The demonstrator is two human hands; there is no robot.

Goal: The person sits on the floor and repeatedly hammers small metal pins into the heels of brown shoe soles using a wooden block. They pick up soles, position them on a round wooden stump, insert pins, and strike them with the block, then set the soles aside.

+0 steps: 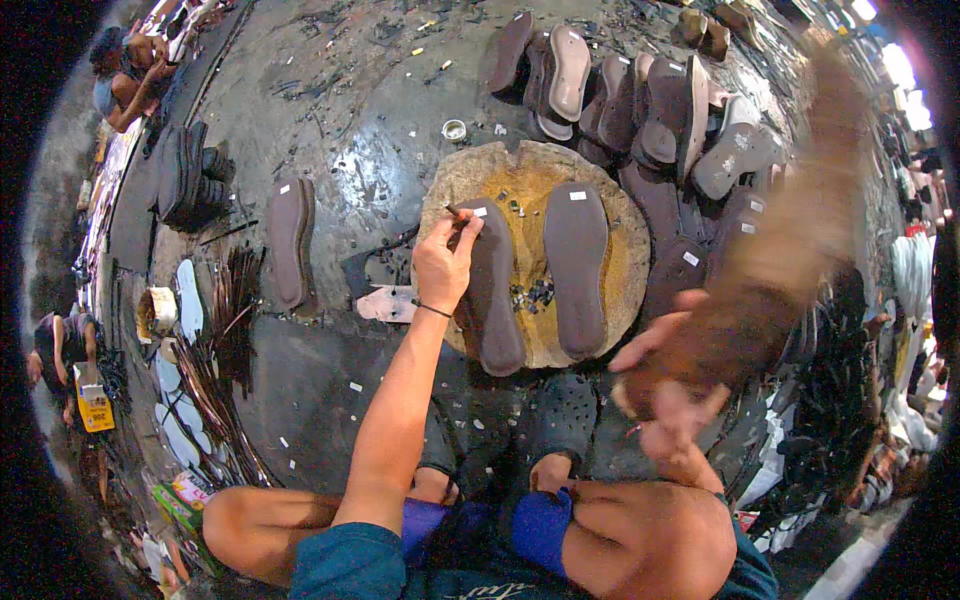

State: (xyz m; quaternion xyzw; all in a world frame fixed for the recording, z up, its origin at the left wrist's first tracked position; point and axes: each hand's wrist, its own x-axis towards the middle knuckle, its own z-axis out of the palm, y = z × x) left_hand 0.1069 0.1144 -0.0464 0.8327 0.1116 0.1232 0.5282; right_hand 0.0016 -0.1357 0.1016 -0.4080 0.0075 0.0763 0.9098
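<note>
My left hand [448, 262] pinches a small dark rod-like punch [457, 211] over the toe end of a brown sole [492, 290]. Beside that sole lies another brown sole [577, 275], on the same round wooden block [625, 215]. Each sole bears a small white label near its far end. To the right of the block, my right hand [672, 395] is closed round a long brown wooden mallet [760, 270]. Motion smears the mallet, so its exact shape does not show. Small dark scraps [533, 297] lie on the block between the soles.
Several soles [660, 110] are heaped behind and right of the block. A sole pair [290, 240] and a dark stack [185, 180] lie left. Dark strips [225, 330] cover the left floor. My shoes [560, 415] stand close before the block. Two other people sit far left.
</note>
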